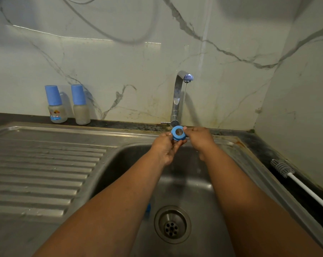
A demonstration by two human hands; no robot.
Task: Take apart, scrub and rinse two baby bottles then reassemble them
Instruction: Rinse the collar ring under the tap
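Obs: both hands are out over the sink basin [184, 186], under the tap [178, 97], from which a thin stream falls. Between them is a blue screw collar [179, 133], the ring that holds a teat to a bottle, centre hole facing me.

Left hand [164, 149]: fingers curled under and around the collar's left and lower edge, holding it. Right hand [200, 139]: fingertips pinched on the collar's right rim. So the collar is held from both sides.

Two capped baby bottles [68, 104] stand upright side by side on the counter ledge at rear left, well apart from the hands. A bottle brush [296, 177] lies on the right rim of the sink, untouched. Something small and blue sits in the basin by my left forearm; mostly hidden, cannot identify.

Handling judgement: the collar looks like light, rigid plastic, not fragile. Wet, it will likely be slippery. Best purchase is the notched outer rim, thumb and finger on opposite sides; a finger through the hole would secure it while rinsing. Main risk: dropping it toward the drain [172, 224].
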